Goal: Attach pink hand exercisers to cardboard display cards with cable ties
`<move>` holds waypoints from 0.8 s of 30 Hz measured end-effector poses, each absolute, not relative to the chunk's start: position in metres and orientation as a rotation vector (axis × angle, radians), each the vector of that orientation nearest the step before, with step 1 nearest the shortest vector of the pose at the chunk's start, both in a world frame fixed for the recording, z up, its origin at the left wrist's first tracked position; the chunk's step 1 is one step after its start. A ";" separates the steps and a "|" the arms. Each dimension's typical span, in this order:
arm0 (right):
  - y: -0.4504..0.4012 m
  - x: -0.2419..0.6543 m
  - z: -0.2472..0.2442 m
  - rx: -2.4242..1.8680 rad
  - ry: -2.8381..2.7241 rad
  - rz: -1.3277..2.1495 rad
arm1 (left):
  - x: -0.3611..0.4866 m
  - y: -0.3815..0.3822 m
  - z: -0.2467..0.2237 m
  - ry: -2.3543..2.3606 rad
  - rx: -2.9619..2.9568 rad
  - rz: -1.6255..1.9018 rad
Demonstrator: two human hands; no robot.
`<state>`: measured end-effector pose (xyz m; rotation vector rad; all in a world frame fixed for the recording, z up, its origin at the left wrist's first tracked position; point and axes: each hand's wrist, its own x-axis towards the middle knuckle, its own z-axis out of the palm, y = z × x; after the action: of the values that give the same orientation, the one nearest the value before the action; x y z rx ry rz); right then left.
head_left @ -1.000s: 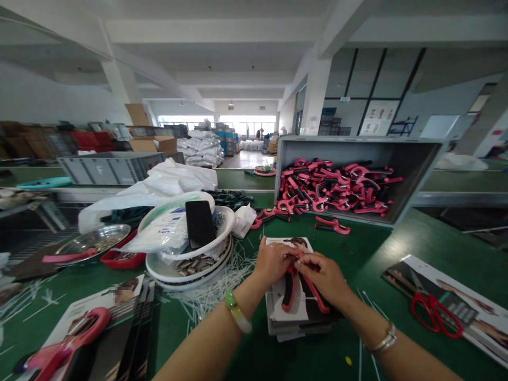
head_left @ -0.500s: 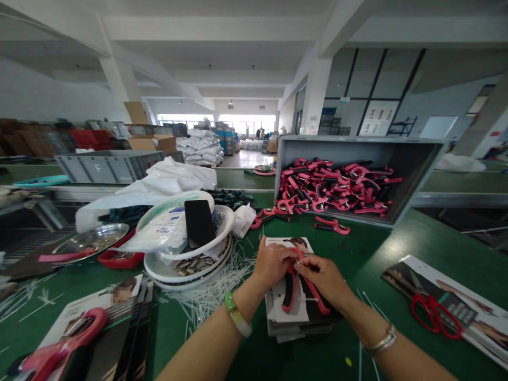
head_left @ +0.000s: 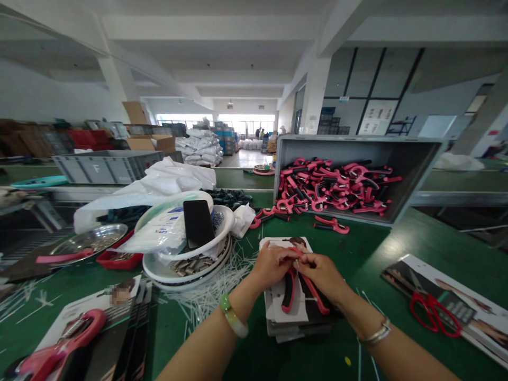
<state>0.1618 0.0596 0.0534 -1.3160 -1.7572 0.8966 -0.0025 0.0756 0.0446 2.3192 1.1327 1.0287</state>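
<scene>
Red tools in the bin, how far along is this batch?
Done: a pink tool lies on a card at lower left. In hand: the left hand and right hand hold a red tool on a card stack. Left: the bin is heaped with tools, so most seem unfinished.

Letter F (head_left: 96,168) on grey plastic crate (head_left: 135,164)

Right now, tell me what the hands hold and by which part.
The left hand and right hand hold a red-and-black tool at its top end.
</scene>
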 end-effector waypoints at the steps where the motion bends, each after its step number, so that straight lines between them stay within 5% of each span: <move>1: 0.061 0.162 0.054 -1.320 -1.751 0.933 | -0.004 0.074 0.045 1.051 2.282 1.052; 15: 0.060 0.164 0.037 -0.989 -1.730 0.577 | 0.009 0.068 0.046 1.065 2.353 1.539; 24: 0.077 0.162 0.042 -1.162 -2.122 0.411 | 0.008 0.053 0.055 1.095 2.437 1.655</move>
<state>0.1625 0.0771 0.0419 -1.1619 -2.1220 0.4111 0.0079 0.0529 0.0547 2.4371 1.0946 1.6554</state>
